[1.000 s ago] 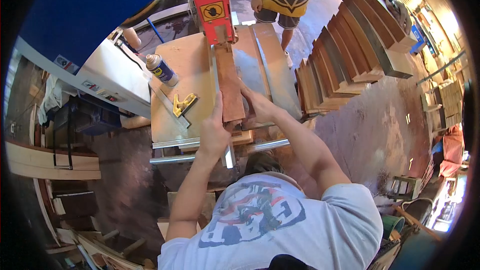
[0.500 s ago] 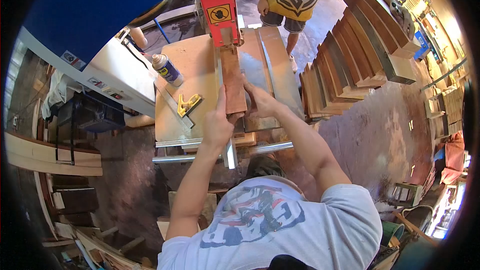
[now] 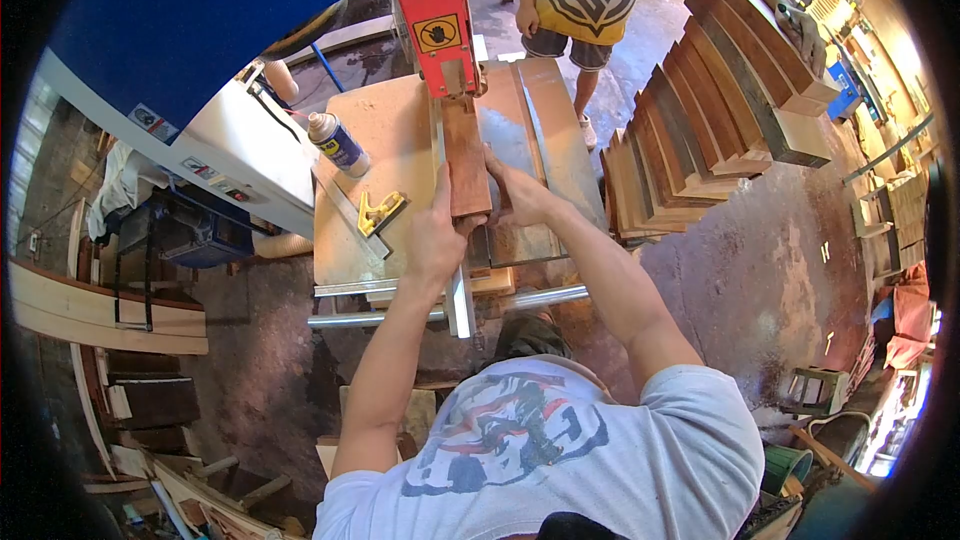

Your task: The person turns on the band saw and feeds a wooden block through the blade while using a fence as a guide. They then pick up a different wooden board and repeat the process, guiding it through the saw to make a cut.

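Both hands, left [image 3: 432, 235] and right [image 3: 522, 198], flat, pressing board [image 3: 467, 165] on saw table [image 3: 375, 130].

Daylight floods in from about 1 o'clock, washing the concrete floor [image 3: 640, 30] and the far shelves [image 3: 880, 40] at 2 o'clock pale with glare. The surface [image 3: 385, 130] is evenly bright. Short soft shadows lie under the hands. Heavy fisheye bending curves straight edges, and a black vignette rings the frame. The centre is sharp; the rim at 7 o'clock is dim and smeared.
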The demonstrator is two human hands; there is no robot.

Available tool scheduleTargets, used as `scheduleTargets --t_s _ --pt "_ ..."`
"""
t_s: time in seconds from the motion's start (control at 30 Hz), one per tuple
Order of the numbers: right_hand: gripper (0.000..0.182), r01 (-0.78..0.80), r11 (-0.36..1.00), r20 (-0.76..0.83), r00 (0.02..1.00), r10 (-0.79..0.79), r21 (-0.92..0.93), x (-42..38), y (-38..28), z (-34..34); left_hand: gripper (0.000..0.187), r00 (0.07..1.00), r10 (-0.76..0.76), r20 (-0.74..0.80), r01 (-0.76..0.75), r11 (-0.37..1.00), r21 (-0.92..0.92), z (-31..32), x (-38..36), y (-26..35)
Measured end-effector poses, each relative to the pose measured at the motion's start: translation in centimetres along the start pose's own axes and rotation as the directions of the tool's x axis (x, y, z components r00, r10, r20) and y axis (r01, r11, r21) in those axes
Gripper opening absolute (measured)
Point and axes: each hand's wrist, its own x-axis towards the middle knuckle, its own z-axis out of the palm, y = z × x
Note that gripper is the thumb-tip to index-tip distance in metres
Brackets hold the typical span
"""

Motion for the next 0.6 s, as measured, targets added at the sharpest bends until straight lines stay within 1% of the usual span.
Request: scheduleTargets --t_s 0.03,0.07,0.1,0.2,0.3,0.37,0.4,0.43,0.5,0.6 --pt "0.139 0.024 1.000 -0.012 1.000 -0.024 -0.009 0.2 0.6 0.0 0.105 1.000 0.004 -0.004 -0.004 1.000 -0.004 0.0 0.1 -0.1" --pt "0.136 0.114 0.980 -0.053 0.991 -0.124 -0.163 0.6 2.5 0.1 0.105 1.000 0.007 -0.008 -0.007 1.000 -0.009 0.2 0.2 -0.3" --pt "0.132 0.194 0.928 -0.077 0.970 -0.229 -0.317 1.0 4.3 0.1 0.105 1.000 0.010 -0.013 -0.010 1.000 -0.014 0.3 0.3 -0.5" --pt "0.134 0.092 0.988 -0.043 0.994 -0.098 -0.128 1.4 4.2 -0.2 0.105 1.000 -0.009 0.008 0.009 1.000 0.006 0.3 0.7 -0.6" --pt "0.137 0.124 0.961 -0.063 0.988 -0.144 -0.245 1.7 4.4 -0.5 0.105 0.998 -0.059 0.032 0.058 0.998 0.016 0.3 1.0 -0.6" --pt "0.138 0.156 0.939 -0.069 0.980 -0.186 -0.307 2.1 5.0 -0.6 0.105 1.000 -0.027 0.008 0.027 0.999 0.019 0.6 1.3 -0.9" --pt "0.138 0.147 0.926 -0.065 0.982 -0.180 -0.347 2.2 5.4 -0.7 0.105 1.000 -0.011 -0.003 0.011 1.000 0.020 0.7 1.4 -1.1" --pt "0.138 0.137 0.912 -0.060 0.983 -0.173 -0.386 2.3 5.0 -0.8 0.105 1.000 -0.025 0.009 0.025 0.999 0.024 0.7 1.5 -1.0" --pt "0.139 0.063 0.870 -0.049 0.994 -0.100 -0.488 2.3 4.2 -1.3 0.104 0.998 -0.052 0.036 0.050 0.998 0.033 0.4 1.8 -0.7" --pt "0.139 0.034 0.841 -0.045 0.997 -0.070 -0.540 2.1 3.1 -1.7 0.101 0.990 -0.136 0.048 0.135 0.990 0.029 0.2 2.3 -0.1"
